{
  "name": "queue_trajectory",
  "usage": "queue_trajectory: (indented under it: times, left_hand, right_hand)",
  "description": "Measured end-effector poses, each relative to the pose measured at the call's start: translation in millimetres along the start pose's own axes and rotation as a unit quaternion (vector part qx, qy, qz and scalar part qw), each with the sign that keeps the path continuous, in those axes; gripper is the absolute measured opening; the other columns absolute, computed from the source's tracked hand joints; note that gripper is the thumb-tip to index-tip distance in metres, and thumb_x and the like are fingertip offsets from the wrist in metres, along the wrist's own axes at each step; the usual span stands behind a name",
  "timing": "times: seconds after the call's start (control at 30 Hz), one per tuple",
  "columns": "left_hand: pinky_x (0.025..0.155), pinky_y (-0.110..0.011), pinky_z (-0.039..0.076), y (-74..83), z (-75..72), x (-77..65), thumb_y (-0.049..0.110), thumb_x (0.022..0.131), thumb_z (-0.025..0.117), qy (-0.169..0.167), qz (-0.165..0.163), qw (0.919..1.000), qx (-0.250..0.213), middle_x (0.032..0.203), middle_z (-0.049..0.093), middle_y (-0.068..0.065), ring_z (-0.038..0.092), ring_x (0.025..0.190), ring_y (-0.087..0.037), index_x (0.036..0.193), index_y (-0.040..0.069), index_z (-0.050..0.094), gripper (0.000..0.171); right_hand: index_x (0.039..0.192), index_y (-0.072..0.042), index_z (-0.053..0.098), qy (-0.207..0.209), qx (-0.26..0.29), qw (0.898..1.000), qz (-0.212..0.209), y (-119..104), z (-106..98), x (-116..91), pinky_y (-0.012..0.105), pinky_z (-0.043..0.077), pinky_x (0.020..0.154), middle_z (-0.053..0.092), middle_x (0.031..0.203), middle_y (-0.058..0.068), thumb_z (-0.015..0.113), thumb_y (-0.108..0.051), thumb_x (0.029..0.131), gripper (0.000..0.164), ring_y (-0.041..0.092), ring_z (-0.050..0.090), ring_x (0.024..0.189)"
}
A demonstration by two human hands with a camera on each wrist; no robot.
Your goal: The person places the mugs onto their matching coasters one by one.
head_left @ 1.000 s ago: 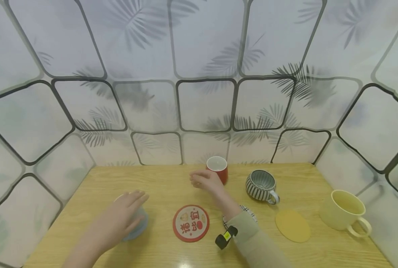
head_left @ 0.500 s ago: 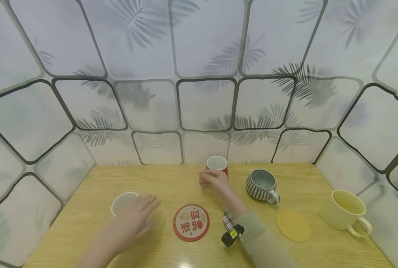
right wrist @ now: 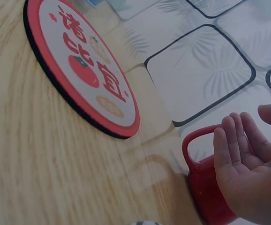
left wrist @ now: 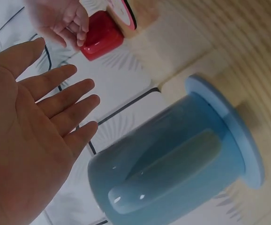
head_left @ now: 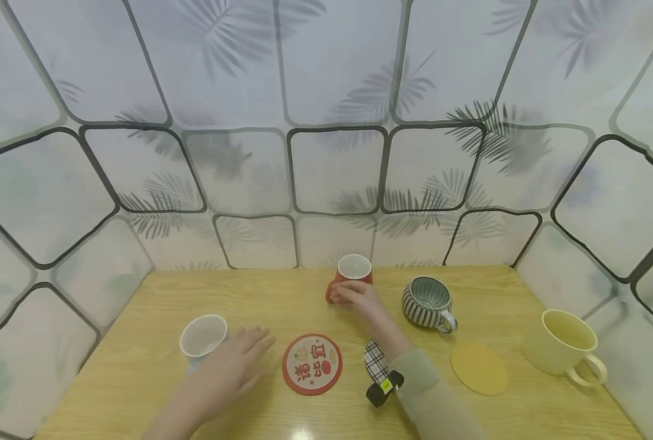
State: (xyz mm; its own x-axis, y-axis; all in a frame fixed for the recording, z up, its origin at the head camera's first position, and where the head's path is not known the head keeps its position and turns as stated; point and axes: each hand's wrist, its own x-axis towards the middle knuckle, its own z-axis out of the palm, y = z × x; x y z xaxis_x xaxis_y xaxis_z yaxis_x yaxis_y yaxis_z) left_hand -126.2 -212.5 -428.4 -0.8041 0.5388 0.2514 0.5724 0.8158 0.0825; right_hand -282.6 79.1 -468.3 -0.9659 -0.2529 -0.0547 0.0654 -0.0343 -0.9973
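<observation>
My left hand is held over the table, fingers extended, just right of a light-blue cup with a white inside. In the left wrist view that cup stands on a blue round coaster, apart from the hand's spread fingers. At the back of the table, my right hand is in front of a red mug, covering part of it. The right wrist view has its fingers nearly straight, overlapping the mug's handle, thumb apart. Between the hands lies a red-rimmed round coaster with printed characters.
A striped cup stands right of the red mug. Nearer the front are a yellow round coaster and a yellow mug. A plaid coaster is partly hidden under my right forearm. Patterned fabric walls rise behind and beside the table.
My left hand has moved right, uncovering the blue cup's rim. My right hand has shifted right and slightly down across the red mug, and the mug's handle now shows left of the fingers.
</observation>
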Motion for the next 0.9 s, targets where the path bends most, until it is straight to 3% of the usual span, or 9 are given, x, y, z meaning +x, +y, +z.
queue_trajectory:
  times: [0.23, 0.3, 0.73, 0.9]
  left_hand:
    - [0.116, -0.059, 0.050, 1.0, 10.4, 3.0, 0.029, 0.100, 0.073, -0.029, -0.001, 0.9995, -0.009, 0.151, 0.061, -0.017, 0.059, 0.140, -0.040, 0.145, 0.005, 0.062, 0.053]
    - [0.116, -0.058, 0.050, 0.8, 14.2, 3.7, 0.029, 0.100, 0.072, -0.031, 0.004, 0.9995, -0.006, 0.150, 0.062, -0.017, 0.060, 0.139, -0.039, 0.145, 0.004, 0.062, 0.052]
    - [0.122, -0.060, 0.043, -3.0, 33.9, 6.3, 0.032, 0.102, 0.068, -0.085, -0.021, 0.9950, -0.048, 0.159, 0.052, -0.022, 0.052, 0.147, -0.042, 0.150, 0.002, 0.056, 0.058]
    - [0.124, -0.059, 0.041, -2.6, 42.4, 9.8, 0.033, 0.101, 0.069, -0.094, -0.017, 0.9948, -0.037, 0.162, 0.047, -0.025, 0.047, 0.150, -0.044, 0.152, -0.002, 0.053, 0.064]
  right_hand:
    - [0.126, 0.016, 0.066, 0.021, -0.002, 1.000, 0.008, 4, -1, -4, 0.023, 0.062, 0.091, 0.079, 0.102, 0.002, 0.061, -0.009, 0.107, 0.032, 0.005, 0.071, 0.088]
    - [0.126, 0.016, 0.066, 0.023, -0.003, 1.000, 0.009, 6, -1, -4, 0.022, 0.062, 0.089, 0.079, 0.104, 0.003, 0.060, -0.008, 0.107, 0.031, 0.005, 0.071, 0.088]
    - [0.128, 0.016, 0.065, 0.035, -0.012, 0.999, 0.027, 14, -1, -4, 0.033, 0.064, 0.097, 0.079, 0.109, 0.015, 0.060, -0.006, 0.106, 0.031, 0.011, 0.074, 0.094]
    - [0.126, 0.016, 0.066, 0.042, -0.014, 0.999, 0.025, 16, 0, -5, 0.038, 0.064, 0.101, 0.078, 0.115, 0.022, 0.061, -0.004, 0.105, 0.030, 0.014, 0.076, 0.098]
